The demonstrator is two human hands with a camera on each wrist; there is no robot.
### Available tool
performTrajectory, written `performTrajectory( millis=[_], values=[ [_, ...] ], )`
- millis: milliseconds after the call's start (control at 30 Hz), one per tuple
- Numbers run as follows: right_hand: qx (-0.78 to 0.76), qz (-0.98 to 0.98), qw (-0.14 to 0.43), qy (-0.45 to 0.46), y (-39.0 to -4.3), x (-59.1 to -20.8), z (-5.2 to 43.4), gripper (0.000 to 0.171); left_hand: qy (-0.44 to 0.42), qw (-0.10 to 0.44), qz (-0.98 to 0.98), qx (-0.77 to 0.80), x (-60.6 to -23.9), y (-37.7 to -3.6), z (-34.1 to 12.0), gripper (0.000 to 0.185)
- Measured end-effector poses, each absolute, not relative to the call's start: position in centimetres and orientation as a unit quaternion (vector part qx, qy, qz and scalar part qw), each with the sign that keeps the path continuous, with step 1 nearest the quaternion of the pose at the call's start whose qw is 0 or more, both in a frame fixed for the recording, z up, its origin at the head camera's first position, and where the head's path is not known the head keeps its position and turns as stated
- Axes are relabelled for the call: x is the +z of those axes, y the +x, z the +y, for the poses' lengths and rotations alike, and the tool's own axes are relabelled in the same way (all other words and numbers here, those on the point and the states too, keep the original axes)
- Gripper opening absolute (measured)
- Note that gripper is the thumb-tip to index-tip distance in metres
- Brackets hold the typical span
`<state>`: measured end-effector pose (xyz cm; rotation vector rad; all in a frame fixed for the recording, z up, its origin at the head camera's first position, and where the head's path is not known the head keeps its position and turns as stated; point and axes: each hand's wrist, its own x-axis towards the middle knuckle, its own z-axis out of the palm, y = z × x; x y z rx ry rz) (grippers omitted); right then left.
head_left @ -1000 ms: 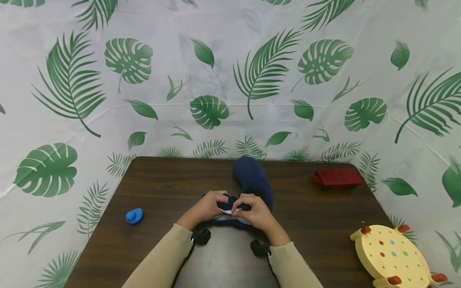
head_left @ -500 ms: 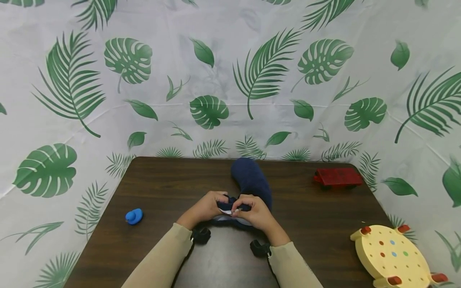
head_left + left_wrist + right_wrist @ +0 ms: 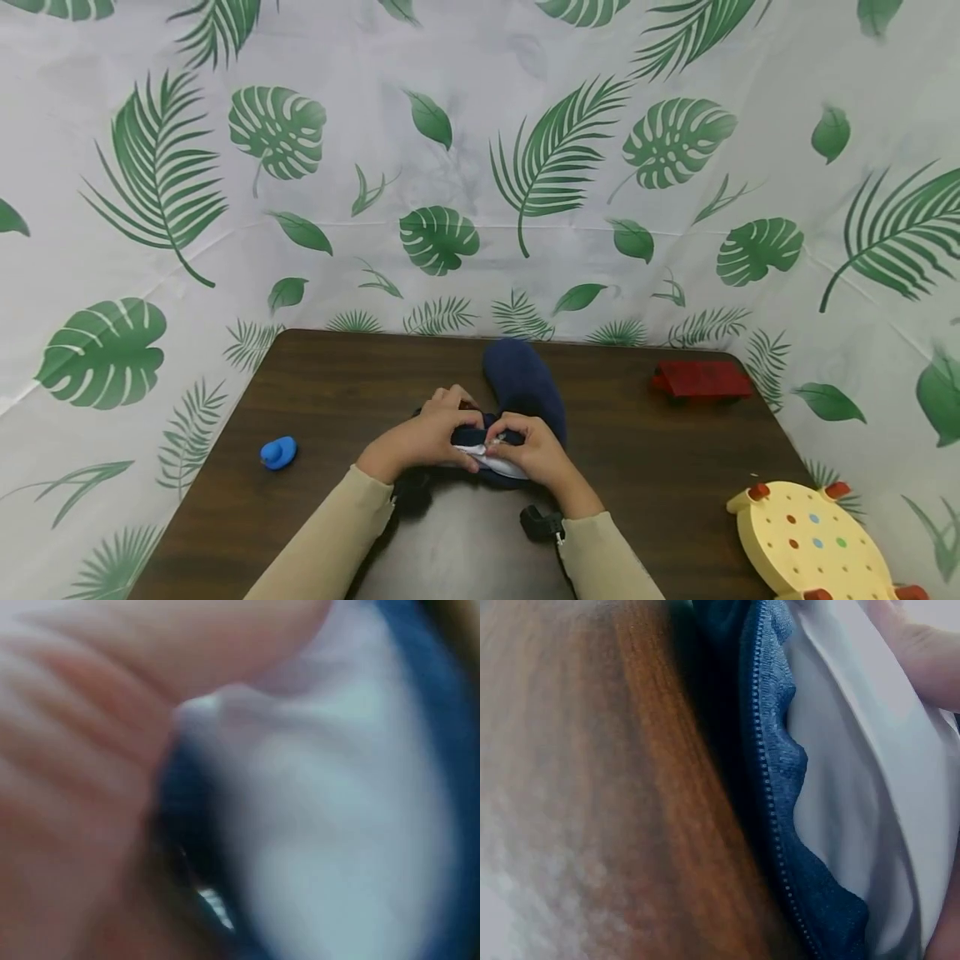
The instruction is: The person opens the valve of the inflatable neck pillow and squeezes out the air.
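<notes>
A navy blue pillow point(image 3: 522, 383) with a zip cover lies in the middle of the dark table point(image 3: 337, 375), its near end between both hands. My left hand point(image 3: 423, 433) grips that end of the cover. My right hand point(image 3: 525, 446) pinches it at the zip, where white inner fabric point(image 3: 491, 458) shows. The right wrist view shows the blue zip teeth point(image 3: 769, 787) beside the white inner point(image 3: 855, 795). In the left wrist view everything is blurred: fingers point(image 3: 75, 712) against white fabric point(image 3: 337, 825).
A small blue duck point(image 3: 278, 452) sits at the left of the table. A red toy point(image 3: 701, 379) lies at the back right. A yellow round peg board point(image 3: 813, 537) overhangs the front right corner. A leaf-print cloth hangs behind.
My left hand has shifted up and over the near end of the cover. The view has tipped slightly. The right hand stays at the zip.
</notes>
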<state>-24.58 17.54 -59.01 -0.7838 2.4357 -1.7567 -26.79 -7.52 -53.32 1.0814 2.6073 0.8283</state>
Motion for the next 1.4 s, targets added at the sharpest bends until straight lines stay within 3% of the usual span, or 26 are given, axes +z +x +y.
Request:
performTrajectory(
  millis=[200, 300, 400, 500, 700, 800, 1000, 1400],
  values=[
    [-0.566, 0.788, 0.027, -0.243, -24.4, -59.2, 17.4, 0.014, 0.274, 0.222, 0.895, 0.273, -51.1, -24.7, -8.1, 0.112],
    [-0.565, 0.789, 0.033, -0.238, -24.5, -59.2, 17.5, 0.013, 0.263, 0.218, 0.907, 0.245, -52.3, -24.6, -7.5, 0.135],
    [-0.563, 0.790, 0.029, -0.242, -24.7, -59.3, 17.6, 0.012, 0.270, 0.183, 0.919, 0.219, -53.8, -25.2, -7.2, 0.142],
    [-0.562, 0.788, 0.019, -0.251, -24.9, -59.3, 17.8, 0.012, 0.282, 0.147, 0.919, 0.231, -54.9, -26.3, -7.4, 0.129],
    [-0.578, 0.769, 0.012, -0.273, -24.9, -59.3, 17.8, 0.012, 0.323, 0.074, 0.895, 0.299, -56.8, -27.9, -7.9, 0.058],
    [-0.585, 0.763, 0.015, -0.276, -24.9, -59.3, 17.7, 0.012, 0.349, 0.056, 0.879, 0.320, -57.1, -28.2, -8.0, 0.037],
    [-0.602, 0.747, 0.033, -0.280, -24.8, -59.0, 17.8, 0.011, 0.379, 0.054, 0.845, 0.374, -57.3, -28.4, -8.1, 0.022],
    [-0.625, 0.711, 0.094, -0.308, -24.6, -58.5, 17.9, 0.009, 0.398, 0.088, 0.840, 0.358, -56.9, -28.2, -7.9, 0.021]
  ],
)
